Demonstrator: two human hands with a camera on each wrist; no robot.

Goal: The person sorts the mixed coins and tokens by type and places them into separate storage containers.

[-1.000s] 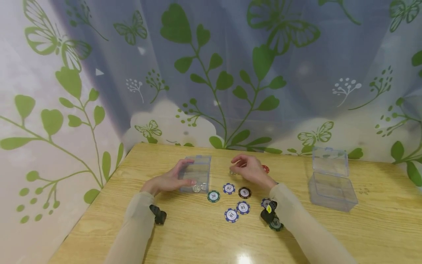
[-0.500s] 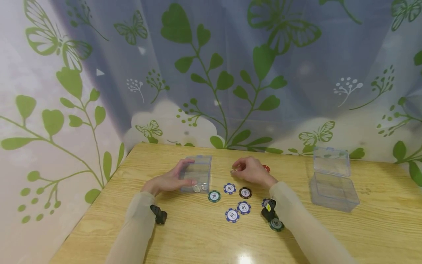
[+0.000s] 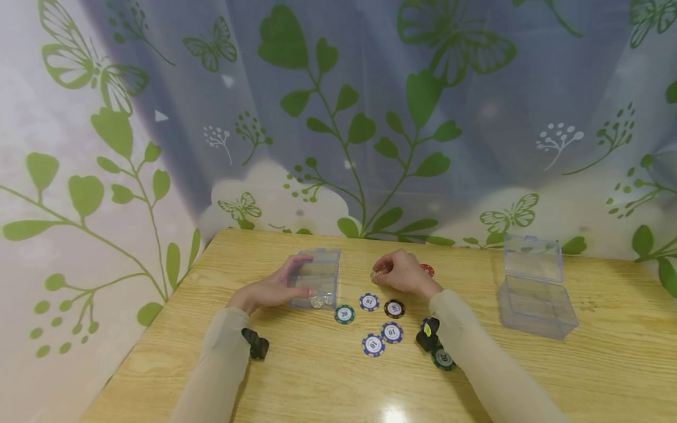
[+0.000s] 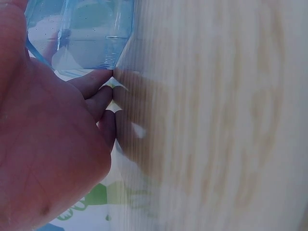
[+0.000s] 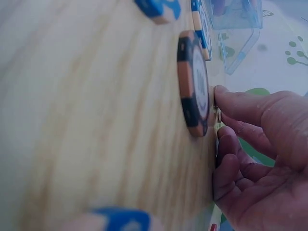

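Observation:
My left hand (image 3: 267,292) holds a clear plastic box (image 3: 329,271), its lid raised at the far side, thumb over the near edge and fingers round the left. Several shiny coins (image 3: 317,301) lie in its near end. In the left wrist view the box's wall (image 4: 86,36) is beside the palm. Right of the box, my right hand (image 3: 404,272) pinches a gold-coloured coin (image 3: 376,274) at the tabletop between thumb and fingers. The right wrist view shows that coin (image 5: 218,114) edge-on, partly hidden by the fingers.
Poker chips lie about: green (image 3: 345,314), black (image 3: 394,309), several blue (image 3: 369,302), and a red chip (image 3: 427,270) partly behind my right hand. Another green chip (image 3: 443,358) sits under my right wrist. A second clear box (image 3: 536,305) stands open at right. A patterned curtain (image 3: 338,117) hangs behind.
My right fingers have drawn in slightly around the coin, and the right wrist has shifted a little. My left hand and its box stay put.

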